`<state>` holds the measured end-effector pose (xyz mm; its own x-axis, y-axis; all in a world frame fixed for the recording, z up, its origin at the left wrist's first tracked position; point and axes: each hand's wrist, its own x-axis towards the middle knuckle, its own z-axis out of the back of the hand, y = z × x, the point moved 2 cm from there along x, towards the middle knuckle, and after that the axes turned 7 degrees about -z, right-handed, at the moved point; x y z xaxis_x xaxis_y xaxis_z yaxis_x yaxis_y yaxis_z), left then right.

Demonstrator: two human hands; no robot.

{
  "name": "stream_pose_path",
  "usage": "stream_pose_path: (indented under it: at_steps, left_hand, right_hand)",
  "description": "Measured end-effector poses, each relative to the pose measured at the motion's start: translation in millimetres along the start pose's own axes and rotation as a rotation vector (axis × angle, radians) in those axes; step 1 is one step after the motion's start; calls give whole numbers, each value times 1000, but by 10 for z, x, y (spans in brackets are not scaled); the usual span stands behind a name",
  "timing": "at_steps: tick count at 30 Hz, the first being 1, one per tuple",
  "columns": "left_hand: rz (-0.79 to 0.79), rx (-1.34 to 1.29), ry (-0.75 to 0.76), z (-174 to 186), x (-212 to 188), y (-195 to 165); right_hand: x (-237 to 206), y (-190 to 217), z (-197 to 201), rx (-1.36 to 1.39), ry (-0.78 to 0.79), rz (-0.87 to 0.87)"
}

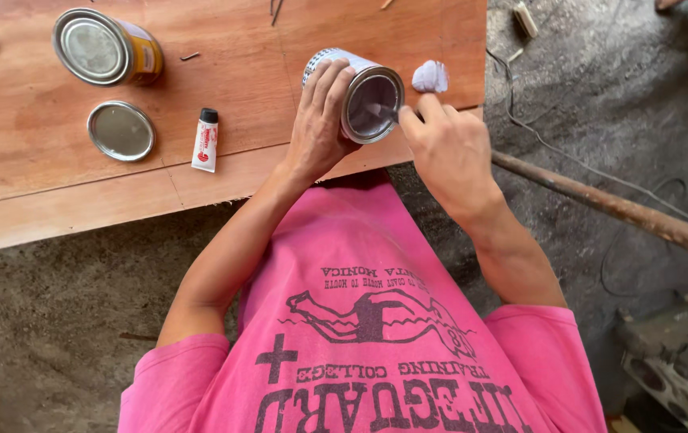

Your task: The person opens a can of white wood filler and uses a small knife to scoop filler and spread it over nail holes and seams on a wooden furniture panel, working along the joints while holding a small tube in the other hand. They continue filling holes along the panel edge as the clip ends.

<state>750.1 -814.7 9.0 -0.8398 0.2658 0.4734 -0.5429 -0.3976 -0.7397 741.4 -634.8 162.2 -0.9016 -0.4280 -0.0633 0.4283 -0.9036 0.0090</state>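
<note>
The left hand [317, 120] is closed around a small open can [362, 95], holding it tilted at the near edge of the wooden board [280, 48]. The right hand [446, 144] pinches what seems to be a thin stick [381, 111] that goes into the can. A white lump [430, 77] lies just beside.

Yellow can [107, 48], loose lid [121, 131], white tube [206, 141].
</note>
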Motion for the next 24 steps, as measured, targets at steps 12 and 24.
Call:
stream_pose_path:
  at_steps: [12,24]
  left_hand:
    - [-14,-60,38,54,-53,75]
    - [-9,-31,35,14,111,98]
  right_hand:
    - [-329,-208,-598,871,22,-344]
    - [-858,-652,-481,1555,-115,-594]
